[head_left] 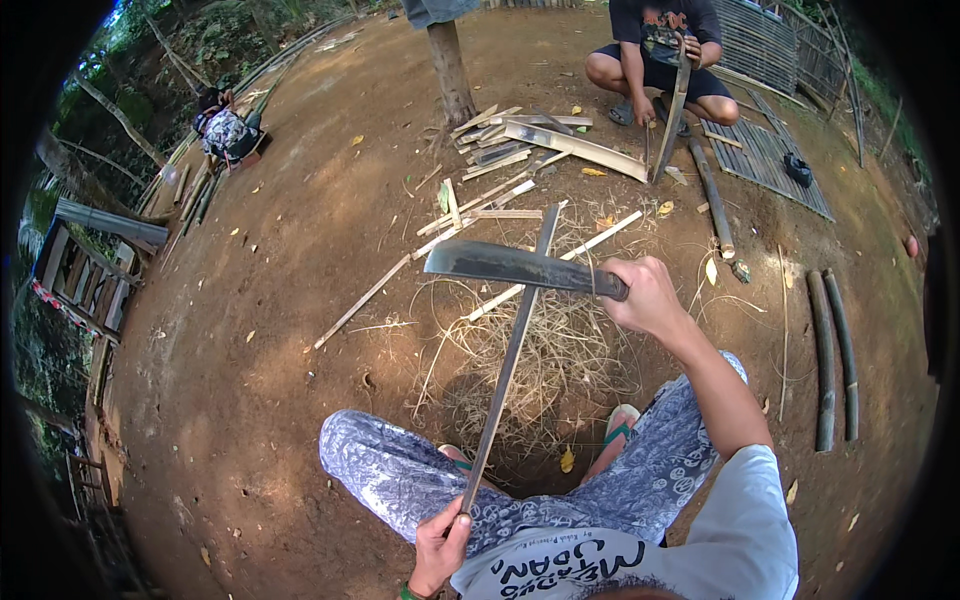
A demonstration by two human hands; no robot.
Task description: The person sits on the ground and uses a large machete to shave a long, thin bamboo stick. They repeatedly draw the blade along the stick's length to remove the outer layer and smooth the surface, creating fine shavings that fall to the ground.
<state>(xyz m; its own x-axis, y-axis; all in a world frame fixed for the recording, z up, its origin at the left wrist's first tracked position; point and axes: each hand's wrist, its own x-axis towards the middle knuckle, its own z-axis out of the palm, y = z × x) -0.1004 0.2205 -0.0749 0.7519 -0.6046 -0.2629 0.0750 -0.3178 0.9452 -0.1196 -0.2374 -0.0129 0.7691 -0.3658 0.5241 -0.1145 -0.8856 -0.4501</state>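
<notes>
Soft even daylight, faint shadows; sharp centre, strong fisheye bending, black vignette at the rim

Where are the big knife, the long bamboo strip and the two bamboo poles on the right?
big knife (500,265), head view, middle of the blade.
bamboo strip (508,365), head view, midway along its length.
bamboo poles (826,350), head view, middle of the left pole.

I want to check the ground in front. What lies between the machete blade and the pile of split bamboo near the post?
In the head view, between the machete blade and the split bamboo pile lie loose bamboo slats on brown dirt.
</notes>
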